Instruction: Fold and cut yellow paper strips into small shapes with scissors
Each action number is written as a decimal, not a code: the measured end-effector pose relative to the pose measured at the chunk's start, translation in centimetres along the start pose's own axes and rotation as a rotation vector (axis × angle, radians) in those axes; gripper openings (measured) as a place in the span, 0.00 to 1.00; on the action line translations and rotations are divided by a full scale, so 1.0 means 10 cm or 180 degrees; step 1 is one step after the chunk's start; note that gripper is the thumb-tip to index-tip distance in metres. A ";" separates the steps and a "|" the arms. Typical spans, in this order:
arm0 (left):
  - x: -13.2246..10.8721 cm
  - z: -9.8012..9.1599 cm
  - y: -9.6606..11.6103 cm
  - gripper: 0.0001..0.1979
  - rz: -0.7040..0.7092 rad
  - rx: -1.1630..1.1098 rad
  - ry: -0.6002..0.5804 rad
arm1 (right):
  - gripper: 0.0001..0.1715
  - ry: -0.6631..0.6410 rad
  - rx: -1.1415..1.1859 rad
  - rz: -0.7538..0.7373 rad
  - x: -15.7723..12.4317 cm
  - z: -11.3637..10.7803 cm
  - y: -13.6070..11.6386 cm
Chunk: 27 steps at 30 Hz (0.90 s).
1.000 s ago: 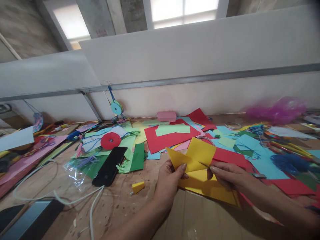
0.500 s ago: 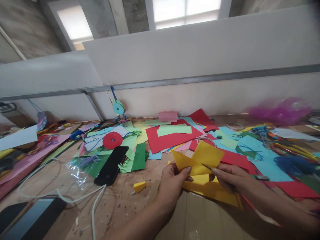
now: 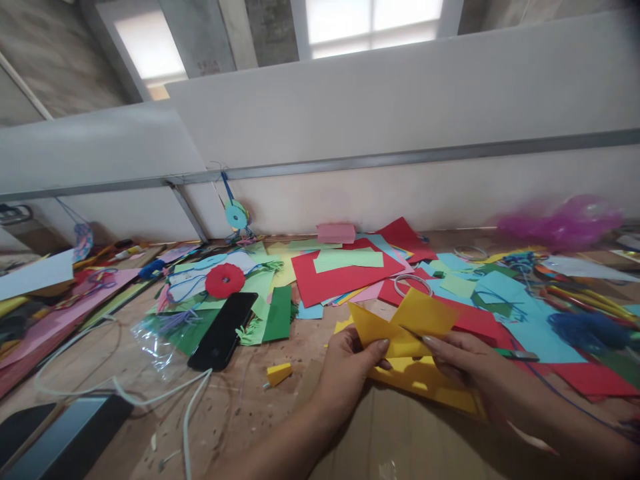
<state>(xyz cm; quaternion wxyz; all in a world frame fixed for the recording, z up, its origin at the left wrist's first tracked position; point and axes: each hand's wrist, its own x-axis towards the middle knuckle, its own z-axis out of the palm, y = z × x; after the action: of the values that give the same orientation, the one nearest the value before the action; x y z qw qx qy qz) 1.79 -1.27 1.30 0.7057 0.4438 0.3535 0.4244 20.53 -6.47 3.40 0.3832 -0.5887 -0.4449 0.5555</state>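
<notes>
Both hands hold a folded yellow paper piece [image 3: 400,323] just above the wooden table [image 3: 250,407]. My left hand [image 3: 347,370] pinches its left flap between thumb and fingers. My right hand [image 3: 463,357] pinches the right part, fingers closed on the fold. Under them lies a larger yellow sheet [image 3: 430,387]. A small yellow paper scrap [image 3: 278,373] lies to the left of my left hand.
Coloured paper sheets cover the back of the table, with a big red sheet [image 3: 340,277] in the middle. A black phone [image 3: 223,330] lies left of centre beside a white cable [image 3: 150,393]. Pink netting [image 3: 560,223] sits at the far right; a white partition wall stands behind.
The yellow paper piece has sunk a little and flattened between my hands. The view shifted slightly; both hands keep their pinch.
</notes>
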 end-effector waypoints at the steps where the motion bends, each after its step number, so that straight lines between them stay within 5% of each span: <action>1: 0.00 0.00 0.00 0.15 -0.0003 -0.0001 -0.0011 | 0.26 0.0026 0.0074 0.0034 0.00 -0.01 0.01; 15: 0.02 -0.03 -0.04 0.17 -0.0093 0.0085 0.0175 | 0.29 -0.0065 0.0241 0.0023 -0.03 -0.03 0.01; 27: -0.01 -0.02 -0.04 0.14 -0.0123 0.0112 -0.0092 | 0.28 -0.0043 0.0580 0.0137 0.00 -0.02 0.11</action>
<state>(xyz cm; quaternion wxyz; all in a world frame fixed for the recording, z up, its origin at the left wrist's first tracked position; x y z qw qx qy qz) 1.67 -1.35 0.84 0.7108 0.4554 0.3592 0.3978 20.82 -6.75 2.41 0.4202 -0.5571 -0.3824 0.6057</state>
